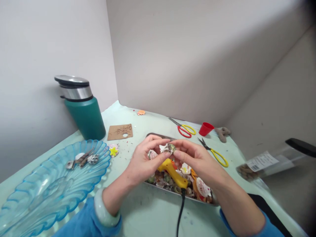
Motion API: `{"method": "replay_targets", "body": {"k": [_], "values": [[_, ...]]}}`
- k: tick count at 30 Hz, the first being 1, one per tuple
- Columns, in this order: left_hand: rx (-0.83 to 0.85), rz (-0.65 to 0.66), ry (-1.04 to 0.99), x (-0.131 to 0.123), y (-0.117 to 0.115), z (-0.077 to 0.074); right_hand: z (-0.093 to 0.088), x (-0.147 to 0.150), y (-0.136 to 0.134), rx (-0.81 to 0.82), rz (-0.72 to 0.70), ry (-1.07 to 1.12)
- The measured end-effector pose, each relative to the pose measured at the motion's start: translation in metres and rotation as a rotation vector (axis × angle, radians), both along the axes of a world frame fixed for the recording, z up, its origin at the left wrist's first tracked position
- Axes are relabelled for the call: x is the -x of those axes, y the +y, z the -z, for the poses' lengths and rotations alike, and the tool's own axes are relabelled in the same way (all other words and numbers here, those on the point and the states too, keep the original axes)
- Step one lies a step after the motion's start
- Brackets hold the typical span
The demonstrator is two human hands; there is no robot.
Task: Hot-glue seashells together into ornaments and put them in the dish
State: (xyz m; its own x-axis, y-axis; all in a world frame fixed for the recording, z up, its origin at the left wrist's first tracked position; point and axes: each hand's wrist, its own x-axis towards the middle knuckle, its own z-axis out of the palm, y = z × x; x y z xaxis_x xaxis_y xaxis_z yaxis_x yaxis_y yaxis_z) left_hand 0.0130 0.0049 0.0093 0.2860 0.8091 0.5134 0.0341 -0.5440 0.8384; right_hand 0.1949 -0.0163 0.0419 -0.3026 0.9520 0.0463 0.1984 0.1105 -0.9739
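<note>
Between the fingertips of both hands is a small seashell [169, 148], whitish with greenish and dark patches. My left hand [147, 155] pinches it from the left, and my right hand [190, 153] grips its right side. Below them a metal tray [170, 193] holds several shells and decorated pieces. A yellow glue gun [175, 176] lies across the tray, its black cord [181, 210] running toward me. One white shell with red marks [203, 187] sits at the tray's right end. The hands hide part of the tray's contents.
At left lies a blue scalloped dish [61, 187] holding several shells and sticks, with a green bottle [86, 115] behind it. Cardboard [120, 131] rests beyond. Red-yellow scissors [184, 128], a red cup [205, 129], yellow scissors [216, 154] and a labelled plastic bag [263, 164] are rightward.
</note>
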Motion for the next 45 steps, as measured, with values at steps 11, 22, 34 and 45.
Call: {"method": "replay_targets", "body": {"k": [11,22,34,45], "values": [[0.03,-0.069,-0.026,-0.003,-0.001,0.001,0.004,0.002,0.001,-0.045,0.004,-0.012],[0.105,-0.08,-0.1,-0.007,-0.004,0.0,0.005,0.004,0.0,-0.068,0.016,-0.005],[0.113,-0.093,-0.115,-0.01,-0.004,0.002,0.006,0.007,0.0,-0.064,0.03,-0.054],[0.361,-0.016,-0.22,-0.009,-0.004,0.0,0.006,0.005,-0.001,-0.121,0.069,-0.123]]}}
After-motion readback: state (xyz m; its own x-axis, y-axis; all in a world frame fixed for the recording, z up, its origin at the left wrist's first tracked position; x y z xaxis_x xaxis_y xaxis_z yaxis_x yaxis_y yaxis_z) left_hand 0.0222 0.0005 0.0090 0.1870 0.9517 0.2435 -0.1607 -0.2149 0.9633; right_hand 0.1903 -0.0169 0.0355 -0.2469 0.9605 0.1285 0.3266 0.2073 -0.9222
